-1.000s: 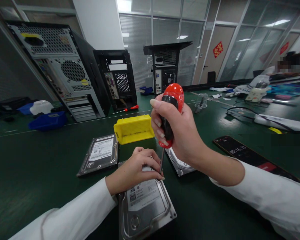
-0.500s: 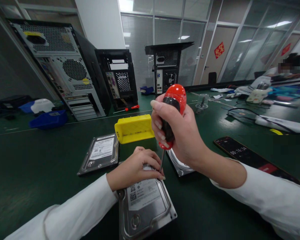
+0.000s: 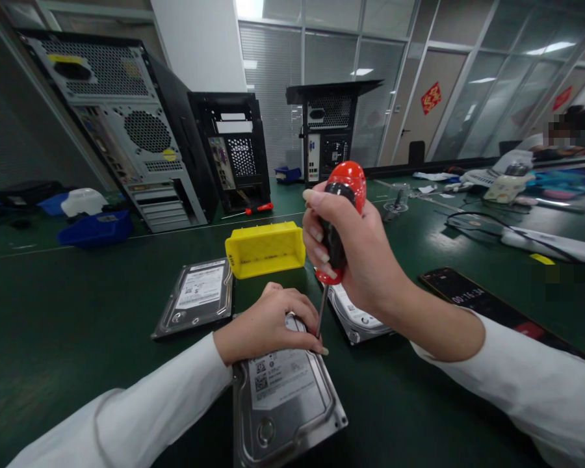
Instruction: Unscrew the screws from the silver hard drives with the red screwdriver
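Observation:
My right hand point(image 3: 353, 244) is wrapped round the thick red-and-black handle of a screwdriver point(image 3: 350, 177). Its thin shaft points down, slightly tilted, to the right edge of a silver hard drive point(image 3: 292, 416) in front of me. Draped over that drive, my left hand point(image 3: 277, 325) grips its far part, with thumb and forefinger close about the shaft's lower end. The tip and whatever it touches are hidden by these fingers. A second hard drive point(image 3: 199, 292) lies label up to the left. A third hard drive point(image 3: 358, 322) lies beyond, partly behind my right hand.
A yellow plastic bin point(image 3: 266, 250) stands just behind the drives. At the back are computer cases point(image 3: 146, 130) and a small red-handled screwdriver point(image 3: 258, 208). To the right lie a phone point(image 3: 492, 309) showing a timer and a black cable point(image 3: 472, 224). A person works far right.
My right hand and the screwdriver have shifted slightly right, uncovering more of the third drive. My left hand keeps its place on the near drive. The view has moved a little.

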`<action>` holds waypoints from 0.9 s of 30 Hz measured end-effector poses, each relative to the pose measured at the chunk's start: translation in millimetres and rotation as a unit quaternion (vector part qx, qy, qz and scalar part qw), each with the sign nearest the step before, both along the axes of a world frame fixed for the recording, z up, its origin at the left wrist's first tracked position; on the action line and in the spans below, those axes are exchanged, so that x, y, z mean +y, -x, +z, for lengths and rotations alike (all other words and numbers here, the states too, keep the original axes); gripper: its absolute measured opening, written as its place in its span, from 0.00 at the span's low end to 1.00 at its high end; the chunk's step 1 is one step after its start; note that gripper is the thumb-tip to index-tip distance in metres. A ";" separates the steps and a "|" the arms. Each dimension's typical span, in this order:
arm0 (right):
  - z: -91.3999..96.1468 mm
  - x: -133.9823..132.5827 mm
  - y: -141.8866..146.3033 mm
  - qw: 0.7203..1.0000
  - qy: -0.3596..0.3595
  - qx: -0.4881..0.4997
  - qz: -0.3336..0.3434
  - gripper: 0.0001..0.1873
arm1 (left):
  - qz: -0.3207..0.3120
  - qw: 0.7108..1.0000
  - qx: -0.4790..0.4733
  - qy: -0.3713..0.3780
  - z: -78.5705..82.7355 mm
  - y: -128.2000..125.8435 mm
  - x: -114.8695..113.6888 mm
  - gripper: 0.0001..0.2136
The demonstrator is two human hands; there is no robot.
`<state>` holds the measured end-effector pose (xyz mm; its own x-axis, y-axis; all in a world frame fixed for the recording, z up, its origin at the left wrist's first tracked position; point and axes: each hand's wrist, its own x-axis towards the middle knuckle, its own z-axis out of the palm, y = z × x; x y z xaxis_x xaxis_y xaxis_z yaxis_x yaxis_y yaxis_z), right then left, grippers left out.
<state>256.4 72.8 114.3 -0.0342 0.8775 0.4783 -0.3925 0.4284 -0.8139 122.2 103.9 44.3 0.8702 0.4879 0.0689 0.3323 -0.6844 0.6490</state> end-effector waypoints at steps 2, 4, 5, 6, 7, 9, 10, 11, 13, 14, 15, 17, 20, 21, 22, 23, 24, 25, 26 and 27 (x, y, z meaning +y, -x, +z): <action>-0.1 0.0 0.4 1.000 0.002 0.001 0.002 0.13 | -0.001 1.000 0.002 0.003 1.3 0.2 0.3 0.06; -0.4 -0.3 1.2 1.000 0.007 0.005 0.004 0.14 | 0.001 1.000 0.007 0.009 3.0 0.4 0.7 0.06; -0.7 -0.5 1.6 1.000 0.007 0.007 0.005 0.14 | 0.003 1.000 0.012 0.013 3.9 0.5 1.1 0.06; -1.1 -0.6 2.0 1.000 0.006 0.010 0.005 0.14 | 0.004 1.000 0.018 0.017 4.8 0.7 1.5 0.07; -1.4 -0.6 2.4 1.000 0.005 0.012 0.006 0.14 | 0.003 1.000 0.023 0.021 5.6 0.8 2.1 0.07; -2.2 -0.8 2.9 1.000 0.002 0.012 0.008 0.14 | -0.004 0.999 0.027 0.028 6.6 1.3 3.2 0.07; -2.4 -1.0 3.0 1.000 0.002 0.011 0.008 0.14 | -0.010 0.999 0.026 0.030 6.8 1.6 3.8 0.06; -2.5 -1.2 3.0 1.000 0.002 0.010 0.006 0.14 | -0.015 0.999 0.023 0.032 6.8 2.0 4.3 0.06; -2.5 -2.0 3.0 1.000 -0.002 0.007 0.007 0.14 | -0.024 0.999 0.016 0.035 6.3 3.0 5.2 0.05; -2.3 -2.4 3.0 1.000 -0.004 0.005 0.007 0.14 | -0.028 0.999 0.013 0.037 5.9 3.6 5.5 0.05; -2.0 -2.9 3.2 1.000 -0.006 0.004 0.008 0.14 | -0.033 0.999 0.010 0.037 5.4 4.2 5.8 0.05; -1.3 -3.7 3.7 1.000 -0.006 0.001 0.007 0.14 | -0.040 0.999 0.002 0.033 4.3 5.6 6.2 0.05; -0.7 -3.8 4.7 1.000 -0.005 -0.005 0.006 0.15 | -0.037 0.999 -0.009 0.025 2.5 7.4 6.9 0.05; -0.7 -3.4 4.9 1.000 -0.007 -0.008 0.010 0.15 | -0.036 0.999 -0.011 0.022 1.9 7.8 7.1 0.05; -0.8 -2.9 5.1 1.000 -0.010 -0.012 0.016 0.15 | -0.036 0.999 -0.013 0.020 1.5 8.2 7.2 0.05; -1.0 -2.3 5.1 1.000 -0.013 -0.016 0.022 0.14 | -0.039 0.999 -0.016 0.018 1.1 8.5 7.2 0.05; -1.3 -1.7 5.2 0.999 -0.015 -0.020 0.027 0.14 | -0.041 0.999 -0.018 0.016 0.9 8.7 7.0 0.05; -1.6 -1.3 5.2 0.999 -0.017 -0.022 0.031 0.15 | -0.042 0.999 -0.019 0.015 0.8 9.0 6.7 0.05; -1.9 -1.0 5.3 0.999 -0.019 -0.023 0.033 0.15 | -0.042 0.999 -0.021 0.014 0.7 9.3 6.3 0.05; -2.1 -1.0 5.5 0.999 -0.020 -0.023 0.034 0.15 | -0.041 0.999 -0.021 0.012 0.8 9.6 5.9 0.05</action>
<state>251.0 71.9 112.2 -0.1157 0.8526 0.5096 -0.3839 0.4348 -0.8146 112.7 109.7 45.1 0.9041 0.4163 0.0961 0.2467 -0.6923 0.6781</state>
